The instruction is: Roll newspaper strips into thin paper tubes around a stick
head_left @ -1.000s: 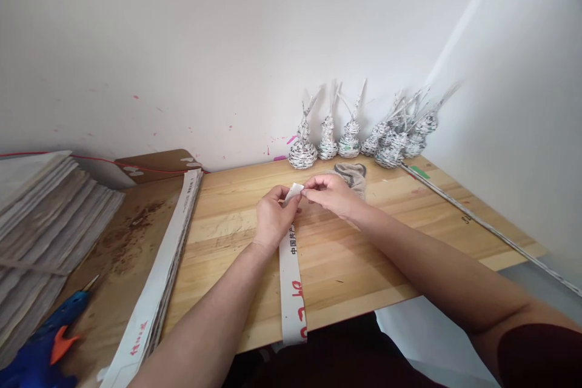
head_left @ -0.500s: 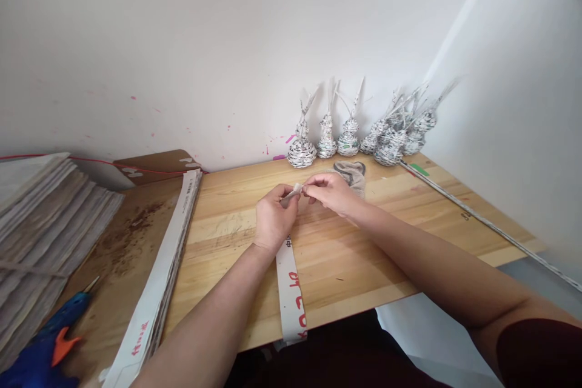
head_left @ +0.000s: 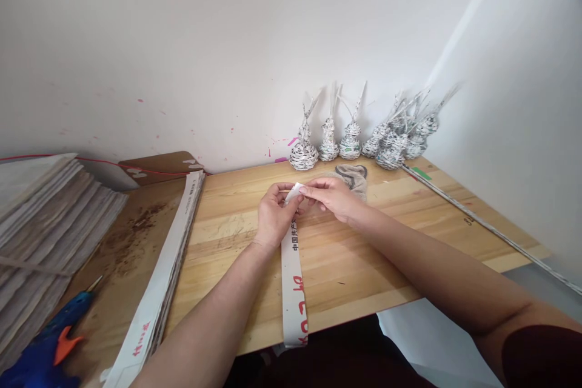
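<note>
A long newspaper strip (head_left: 293, 291) with black print and red characters runs from my hands toward me and bends down over the table's front edge. My left hand (head_left: 276, 212) pinches its far end, with the thumb on the near side. From the right, my right hand (head_left: 331, 197) grips the same end, fingertips closed at its corner. The two hands nearly meet, and the fingers partly hide the paper there. Just beyond my right hand lies a crumpled beige-grey cloth (head_left: 357, 179), perhaps a glove.
Several woven paper gourds (head_left: 304, 154) stand along the wall. A long thin paper rod (head_left: 491, 231) lies at the right. On the left are a stack of newspaper strips (head_left: 157, 282), bundled newspapers (head_left: 45, 236) and a blue glue gun (head_left: 50, 339) with an orange trigger.
The end of the strip has turned, showing more white paper between my fingers. More of its black print shows below my left hand. My right fingers have closed in toward my left.
</note>
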Available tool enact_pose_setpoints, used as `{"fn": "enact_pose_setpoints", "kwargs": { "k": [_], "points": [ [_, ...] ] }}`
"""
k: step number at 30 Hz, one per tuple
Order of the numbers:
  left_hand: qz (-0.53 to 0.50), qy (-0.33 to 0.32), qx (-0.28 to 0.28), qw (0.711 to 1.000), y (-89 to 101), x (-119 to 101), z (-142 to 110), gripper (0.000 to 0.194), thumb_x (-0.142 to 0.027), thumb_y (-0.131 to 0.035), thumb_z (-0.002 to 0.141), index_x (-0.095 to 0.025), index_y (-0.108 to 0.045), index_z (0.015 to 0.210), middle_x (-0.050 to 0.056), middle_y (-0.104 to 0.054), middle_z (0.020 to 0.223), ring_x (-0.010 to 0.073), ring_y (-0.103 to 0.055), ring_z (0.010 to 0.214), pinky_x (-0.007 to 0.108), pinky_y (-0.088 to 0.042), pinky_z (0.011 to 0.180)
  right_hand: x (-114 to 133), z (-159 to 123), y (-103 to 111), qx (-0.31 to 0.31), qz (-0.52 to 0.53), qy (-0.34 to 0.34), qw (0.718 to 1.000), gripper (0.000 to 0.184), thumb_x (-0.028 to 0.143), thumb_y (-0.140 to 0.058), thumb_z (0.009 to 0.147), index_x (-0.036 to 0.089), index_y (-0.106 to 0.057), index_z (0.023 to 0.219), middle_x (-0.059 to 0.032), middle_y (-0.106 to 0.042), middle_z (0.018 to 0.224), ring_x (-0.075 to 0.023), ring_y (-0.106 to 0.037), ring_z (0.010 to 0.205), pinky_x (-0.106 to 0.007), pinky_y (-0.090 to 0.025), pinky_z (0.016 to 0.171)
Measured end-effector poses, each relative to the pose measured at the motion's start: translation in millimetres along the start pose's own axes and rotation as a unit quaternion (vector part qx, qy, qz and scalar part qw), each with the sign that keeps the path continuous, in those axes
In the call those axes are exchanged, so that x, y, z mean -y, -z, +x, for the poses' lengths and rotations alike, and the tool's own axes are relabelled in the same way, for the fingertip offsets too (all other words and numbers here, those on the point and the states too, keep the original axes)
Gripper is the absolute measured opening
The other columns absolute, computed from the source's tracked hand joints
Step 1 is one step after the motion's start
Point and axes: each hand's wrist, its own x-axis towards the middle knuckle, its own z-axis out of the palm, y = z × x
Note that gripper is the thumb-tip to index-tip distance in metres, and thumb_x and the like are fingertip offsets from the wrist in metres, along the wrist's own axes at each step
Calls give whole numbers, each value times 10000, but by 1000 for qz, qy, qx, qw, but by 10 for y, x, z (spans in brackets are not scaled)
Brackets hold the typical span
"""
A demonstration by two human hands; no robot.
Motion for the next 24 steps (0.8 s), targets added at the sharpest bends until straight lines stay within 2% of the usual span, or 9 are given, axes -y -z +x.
{"fn": "enact_pose_setpoints", "kwargs": {
  "k": [4,8,15,19,24],
  "points": [
    [-10,16,15,1000,0,32,11,478,-413,-760,665,-175,-585,1040,66,-716,879,139,-657,568,250,-524,540,-20,16,1,-2,0,8,1000,323,436,-723,692,143,-725,828,-46,-649,676,-103,-525,571,-183,-274,384],
    [-31,36,35,998,3,37,12,448,-428,-725,704,-164,-632,1054,79,-723,876,142,-658,630,260,-534,596,-6,10,6,6,-6,4,1000,308,430,-705,708,138,-722,803,-47,-643,677,-100,-511,575,-180,-266,381],
    [-30,70,56,995,5,31,14,346,-440,-732,686,-124,-686,820,84,-705,795,143,-638,665,262,-535,625,4,2,6,18,-13,-3,1000,282,420,-708,703,147,-714,771,-36,-639,655,-102,-529,575,-187,-272,388],
    [-49,59,60,995,10,61,32,331,-443,-737,677,-136,-689,790,60,-691,743,139,-631,665,257,-530,635,-3,-3,-1,9,-19,-6,1000,320,430,-743,662,145,-719,805,-21,-629,642,-92,-500,543,-189,-251,381],
    [-34,66,57,996,7,42,27,309,-424,-733,684,-137,-700,796,53,-686,720,131,-622,643,242,-526,613,-12,4,0,2,-24,-7,1000,319,438,-731,676,139,-720,786,-16,-603,609,-83,-457,513,-197,-241,384]
  ]
}}
